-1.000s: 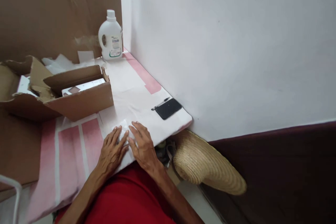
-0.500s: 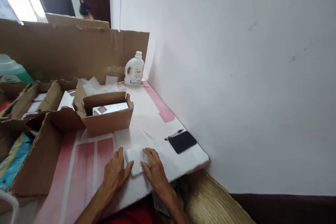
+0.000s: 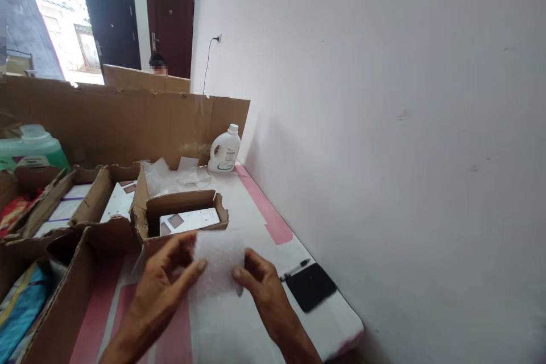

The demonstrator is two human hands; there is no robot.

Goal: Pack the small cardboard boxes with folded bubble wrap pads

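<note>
Between my two hands is a small flat bundle of bubble wrap (image 3: 219, 264), whitish and partly see-through, raised off the tabletop and slightly blurred. My left hand (image 3: 168, 270) pinches its left edge, thumb on the near face and fingers behind. At the right edge my right hand (image 3: 260, 278) grips it with thumb and fingers. What lies inside the wrap cannot be made out. Just beyond the bundle stands a cardboard box (image 3: 185, 205) with white printed cartons (image 3: 194, 220) in it.
A black pad (image 3: 311, 289) and a pen (image 3: 296, 269) lie to the right by the wall. Cardboard compartments (image 3: 106, 239) with packages fill the left. Behind are clear plastic sheets (image 3: 170, 176), a white jug (image 3: 226, 149), a green-liquid bottle (image 3: 34, 148) and a cardboard partition (image 3: 128, 122). A person's head (image 3: 157, 63) shows beyond.
Both hands have lifted the bubble-wrapped bundle off the table and tilted it up. The head view has swung upward, so more of the doorway shows.
</note>
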